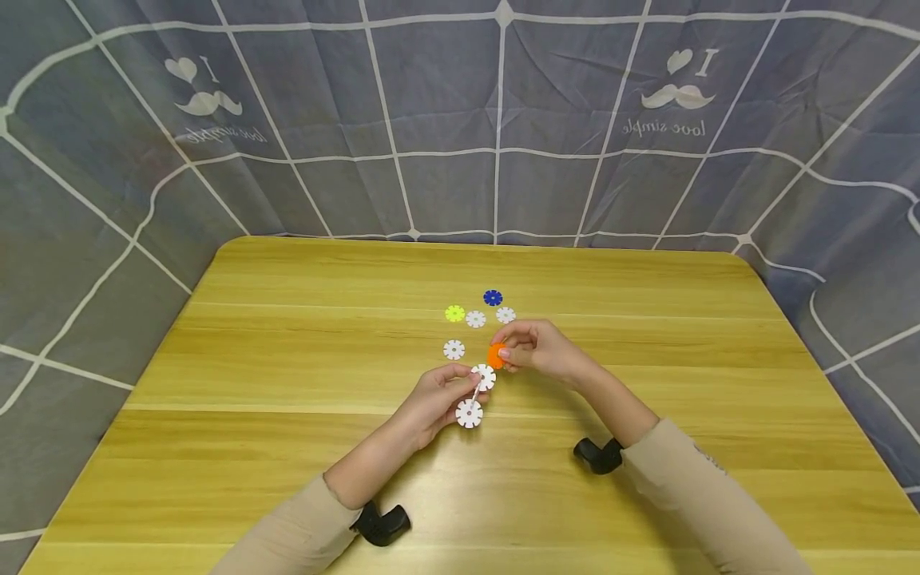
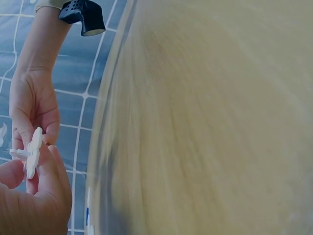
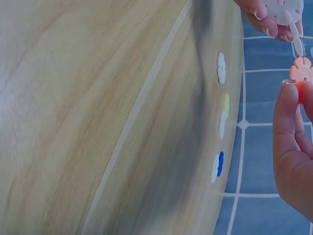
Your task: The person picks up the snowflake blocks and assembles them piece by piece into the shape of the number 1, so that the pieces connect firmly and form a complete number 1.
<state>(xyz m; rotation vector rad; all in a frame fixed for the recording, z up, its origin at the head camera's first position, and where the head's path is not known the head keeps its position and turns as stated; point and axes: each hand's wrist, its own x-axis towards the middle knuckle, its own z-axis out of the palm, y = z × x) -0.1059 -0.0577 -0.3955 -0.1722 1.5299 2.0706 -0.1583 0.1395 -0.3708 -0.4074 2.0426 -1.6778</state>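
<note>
My left hand [image 1: 434, 397] grips a set of joined white notched discs above the table. One white disc [image 1: 469, 414] faces up nearest me, another [image 1: 486, 375] sits at the far end, and a white piece [image 1: 476, 393] seen edge-on links them. Between thumb and fingers, my right hand [image 1: 544, 349] pinches an orange notched disc [image 1: 496, 356]. In the right wrist view, the orange disc [image 3: 301, 71] is right at the end of the edge-on white piece [image 3: 296, 39]. The left wrist view has the white discs [image 2: 33, 152] at the left fingertips, which partly cover them.
Beyond the hands, loose notched discs lie on the wooden table [image 1: 287, 359]: a yellow-green one [image 1: 455, 313], a blue one [image 1: 493, 297] and white ones [image 1: 454, 350]. Black wrist mounts [image 1: 381, 525] sit below both sleeves. A grey checked cloth [image 1: 446, 96] hangs behind the table.
</note>
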